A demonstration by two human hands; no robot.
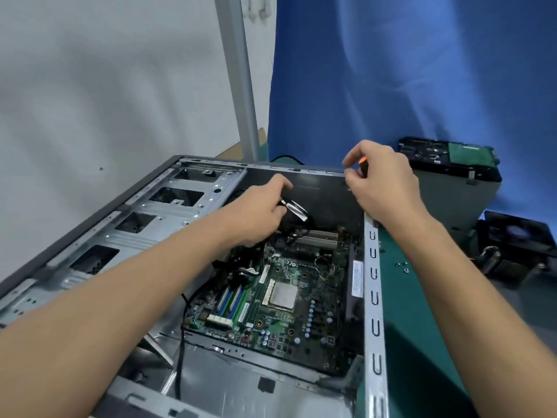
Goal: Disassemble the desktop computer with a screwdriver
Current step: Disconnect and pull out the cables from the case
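Big blue cloth hanging across the back on the right, pale wall on the left, a grey metal post between them. In front of the person, the desktop computer lies on its side on a green mat, side panel off, insides wide open. Along its left side runs the silver drive cage with its row of cut-out bays. Down in the well sits the green motherboard, processor bare and square in the middle, memory sticks just left of it.

Off to the back right, a grey box stands on the mat with a black drive lying on top, green circuit board facing up. Nearer, at the right edge, there's a black fan unit.

Now the hands. Both arms are reaching in over the case. The left hand is down inside, fingers curled round a black cable with a shiny silver wrap, up near the far end of the board. The right hand hovers over the far right corner of the case, fingers closed on the screwdriver; only a bit of its orange-and-black handle peeks out, and the tip is hidden, so I can't tell what it touches.

Smallest of all: a few loose screws scattered on the mat, just right of the case.
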